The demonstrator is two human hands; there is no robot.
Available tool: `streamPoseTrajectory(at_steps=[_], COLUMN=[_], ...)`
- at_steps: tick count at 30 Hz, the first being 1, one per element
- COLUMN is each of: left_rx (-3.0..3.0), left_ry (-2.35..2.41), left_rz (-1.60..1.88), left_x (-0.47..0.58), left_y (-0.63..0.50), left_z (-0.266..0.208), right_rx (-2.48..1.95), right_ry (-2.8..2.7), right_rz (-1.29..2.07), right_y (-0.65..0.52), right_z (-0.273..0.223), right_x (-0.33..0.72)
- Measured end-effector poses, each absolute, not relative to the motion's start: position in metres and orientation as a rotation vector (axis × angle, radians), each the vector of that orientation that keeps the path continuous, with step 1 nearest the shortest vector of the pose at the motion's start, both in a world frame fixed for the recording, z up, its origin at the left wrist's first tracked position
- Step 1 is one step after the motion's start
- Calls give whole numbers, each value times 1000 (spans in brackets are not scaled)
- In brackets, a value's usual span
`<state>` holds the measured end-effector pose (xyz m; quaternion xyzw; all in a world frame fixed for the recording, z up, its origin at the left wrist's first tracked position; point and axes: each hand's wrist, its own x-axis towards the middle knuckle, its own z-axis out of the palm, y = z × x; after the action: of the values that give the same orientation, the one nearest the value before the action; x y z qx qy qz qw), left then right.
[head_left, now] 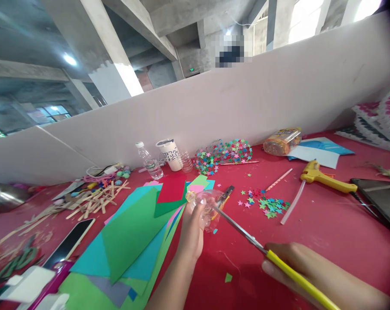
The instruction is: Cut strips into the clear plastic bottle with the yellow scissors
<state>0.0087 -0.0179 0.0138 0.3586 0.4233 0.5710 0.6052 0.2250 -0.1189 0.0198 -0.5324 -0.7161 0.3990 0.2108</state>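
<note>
My left hand (pixel 191 230) is closed on a clear plastic bottle piece (pixel 208 202), with the neck end toward the left. Its thumb presses on the near side. In my right hand (pixel 295 262) is a pair of yellow-handled scissors (pixel 259 246), seen nearly edge-on. The blade tips touch or overlap the right part of the plastic piece; I cannot tell whether they are inside it. Behind the plastic lies a black and yellow utility knife (pixel 227 192), partly hidden. Coloured paper sheets (pixel 133 234) lie left of my left hand.
Star sequins (pixel 274 206), a yellow glue gun (pixel 324 178) and a dark tablet-like device (pixel 380 202) lie on the right. A water bottle (pixel 150 161), cup (pixel 171 155) and star-covered bottle (pixel 225 155) line the white partition (pixel 198 112). Wooden sticks (pixel 101 198) and a phone (pixel 69 243) lie left.
</note>
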Motion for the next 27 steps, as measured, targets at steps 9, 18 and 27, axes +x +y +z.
streamPoseTrajectory(at_steps=[9, 18, 27], left_rx=[874, 939, 1022], left_ry=[1044, 1079, 1151], left_rz=[1323, 1390, 1458], left_x=[12, 11, 14], left_y=[-23, -23, -25], left_z=[12, 10, 12], right_rx=[-1470, -1545, -1593], right_ry=[-2004, -1987, -1827], right_rz=[1134, 1091, 946], right_y=[-119, -118, -113], right_z=[12, 12, 21], right_x=[224, 222, 217])
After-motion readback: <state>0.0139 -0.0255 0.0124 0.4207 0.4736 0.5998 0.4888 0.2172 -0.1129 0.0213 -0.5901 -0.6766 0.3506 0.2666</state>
